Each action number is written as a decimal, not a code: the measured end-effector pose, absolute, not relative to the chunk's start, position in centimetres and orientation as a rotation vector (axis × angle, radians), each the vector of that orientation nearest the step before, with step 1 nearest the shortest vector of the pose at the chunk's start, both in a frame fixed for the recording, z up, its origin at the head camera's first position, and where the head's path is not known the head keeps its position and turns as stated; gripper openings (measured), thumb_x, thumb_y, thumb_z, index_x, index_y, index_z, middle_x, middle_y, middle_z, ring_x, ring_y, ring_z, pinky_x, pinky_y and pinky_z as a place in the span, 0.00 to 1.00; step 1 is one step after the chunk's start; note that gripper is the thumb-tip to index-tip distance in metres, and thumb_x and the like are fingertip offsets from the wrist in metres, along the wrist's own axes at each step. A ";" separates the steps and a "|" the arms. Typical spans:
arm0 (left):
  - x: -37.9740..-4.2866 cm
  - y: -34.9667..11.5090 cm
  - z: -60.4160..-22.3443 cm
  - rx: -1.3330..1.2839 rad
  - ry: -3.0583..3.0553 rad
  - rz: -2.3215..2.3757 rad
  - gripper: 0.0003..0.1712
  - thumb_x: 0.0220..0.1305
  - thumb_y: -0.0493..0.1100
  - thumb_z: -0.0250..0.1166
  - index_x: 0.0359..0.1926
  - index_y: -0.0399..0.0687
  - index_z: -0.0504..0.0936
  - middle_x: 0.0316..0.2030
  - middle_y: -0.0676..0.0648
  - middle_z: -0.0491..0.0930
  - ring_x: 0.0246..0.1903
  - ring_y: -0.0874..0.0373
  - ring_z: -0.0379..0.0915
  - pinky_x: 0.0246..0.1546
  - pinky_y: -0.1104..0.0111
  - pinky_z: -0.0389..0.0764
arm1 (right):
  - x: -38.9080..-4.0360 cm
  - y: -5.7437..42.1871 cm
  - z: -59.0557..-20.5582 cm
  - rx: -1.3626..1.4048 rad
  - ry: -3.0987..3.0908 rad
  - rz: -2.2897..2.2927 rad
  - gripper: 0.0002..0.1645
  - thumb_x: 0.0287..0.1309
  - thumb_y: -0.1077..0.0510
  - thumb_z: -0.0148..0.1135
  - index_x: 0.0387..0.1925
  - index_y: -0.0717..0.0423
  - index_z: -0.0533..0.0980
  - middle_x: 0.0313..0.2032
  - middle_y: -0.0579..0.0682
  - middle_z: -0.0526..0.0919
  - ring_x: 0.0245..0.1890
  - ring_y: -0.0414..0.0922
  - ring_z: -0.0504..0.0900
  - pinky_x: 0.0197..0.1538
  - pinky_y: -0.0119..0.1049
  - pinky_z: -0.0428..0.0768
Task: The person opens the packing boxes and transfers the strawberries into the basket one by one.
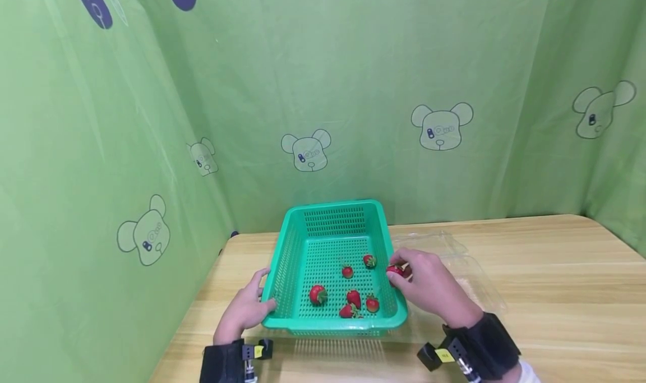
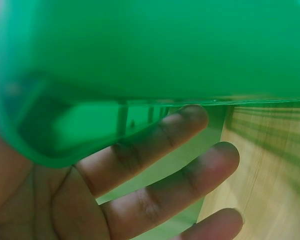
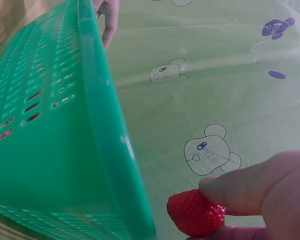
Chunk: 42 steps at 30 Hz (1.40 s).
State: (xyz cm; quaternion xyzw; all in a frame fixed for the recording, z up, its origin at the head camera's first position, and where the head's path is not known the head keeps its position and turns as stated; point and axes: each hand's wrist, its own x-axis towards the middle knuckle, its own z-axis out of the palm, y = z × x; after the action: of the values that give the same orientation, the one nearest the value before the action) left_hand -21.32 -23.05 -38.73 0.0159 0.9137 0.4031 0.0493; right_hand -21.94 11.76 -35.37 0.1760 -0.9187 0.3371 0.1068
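A green perforated plastic basket (image 1: 333, 324) stands on the table, with several red strawberries (image 1: 318, 294) scattered over its floor. At its left rim is my left hand (image 1: 247, 307), thumb over the edge and fingers along the outside. The left wrist view shows those fingers (image 2: 190, 175) spread below the green rim, partly apart from the wall. My right hand (image 1: 436, 287) pinches one strawberry (image 3: 195, 212) between thumb and fingers, at the basket's right rim. In the right wrist view, a small gap separates this fruit from the rim.
A clear plastic box (image 1: 476, 276) lies to the right of the basket, partly hidden by my right hand and forearm. The wooden table (image 1: 565, 282) extends to the right. Green curtains (image 1: 373, 147) with bear-head prints hang behind and at both sides.
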 end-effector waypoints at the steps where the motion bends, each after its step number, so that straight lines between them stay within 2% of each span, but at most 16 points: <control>1: -21.3 -23.1 -38.8 0.054 2.783 1.230 0.41 0.57 0.34 0.60 0.70 0.44 0.53 0.55 0.25 0.73 0.49 0.38 0.75 0.41 0.50 0.78 | -21.9 11.7 -35.4 0.517 -2.707 0.996 0.08 0.54 0.60 0.66 0.36 0.55 0.77 0.32 0.50 0.83 0.30 0.43 0.80 0.31 0.39 0.83; 14: -21.5 -23.0 -38.9 0.057 2.786 1.226 0.42 0.57 0.34 0.60 0.70 0.46 0.53 0.56 0.25 0.72 0.49 0.40 0.75 0.40 0.51 0.78 | -21.7 11.4 -35.8 0.566 -2.616 1.000 0.06 0.55 0.59 0.66 0.33 0.55 0.77 0.29 0.48 0.82 0.28 0.42 0.80 0.31 0.39 0.83; 21: -21.5 -23.1 -38.9 0.062 2.788 1.231 0.42 0.56 0.34 0.61 0.70 0.45 0.53 0.55 0.25 0.73 0.47 0.42 0.76 0.40 0.51 0.78 | -21.7 11.4 -35.6 0.556 -2.595 1.007 0.10 0.55 0.59 0.65 0.38 0.60 0.77 0.33 0.53 0.84 0.29 0.43 0.81 0.32 0.41 0.84; 32: -21.5 -23.2 -39.1 0.048 2.782 1.229 0.42 0.57 0.34 0.60 0.71 0.46 0.52 0.56 0.25 0.72 0.48 0.41 0.75 0.40 0.53 0.78 | -22.8 14.0 -35.9 0.460 -2.708 0.986 0.13 0.57 0.58 0.63 0.41 0.62 0.77 0.39 0.59 0.84 0.34 0.50 0.82 0.33 0.45 0.83; 42: -21.4 -23.2 -39.0 0.045 2.794 1.220 0.41 0.57 0.35 0.60 0.71 0.47 0.53 0.55 0.24 0.72 0.47 0.41 0.76 0.40 0.52 0.79 | -24.2 17.2 -36.8 0.400 -2.916 0.905 0.18 0.57 0.54 0.62 0.43 0.65 0.75 0.38 0.64 0.82 0.36 0.58 0.80 0.36 0.53 0.79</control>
State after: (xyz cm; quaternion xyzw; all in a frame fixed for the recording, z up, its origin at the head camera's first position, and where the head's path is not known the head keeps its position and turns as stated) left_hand -21.42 -23.16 -38.95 0.0146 0.9154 0.3996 0.0462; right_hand -24.17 17.17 -36.78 0.1300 -0.9465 0.2939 0.0312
